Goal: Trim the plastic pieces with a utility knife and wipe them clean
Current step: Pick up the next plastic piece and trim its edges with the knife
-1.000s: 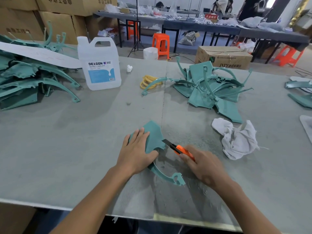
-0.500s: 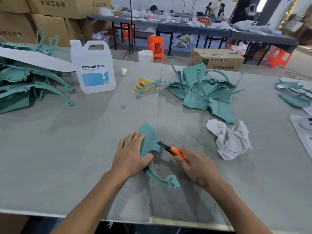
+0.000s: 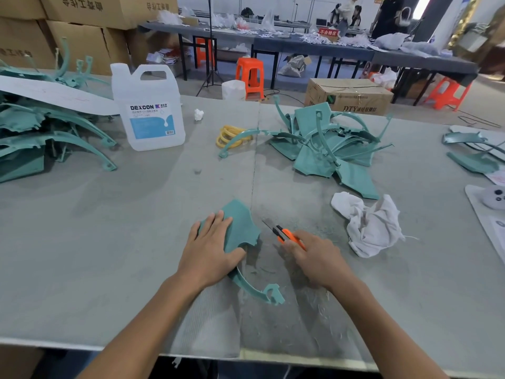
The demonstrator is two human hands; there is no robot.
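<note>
A teal plastic piece with a curved arm lies flat on the grey table near the front middle. My left hand presses down on it with straight fingers. To its right, my right hand grips an orange utility knife. The blade points up and left and sits a short gap away from the piece's right edge. A crumpled white cloth lies further right on the table.
A heap of teal pieces lies behind the cloth, another heap at far left, more at the right edge. A white DEXCON jug and yellow bands stand at the back. Plastic shavings litter the front.
The knife blade has pulled away to the right from the piece's edge; it was against the edge before. My left hand stays pressed on the piece.
</note>
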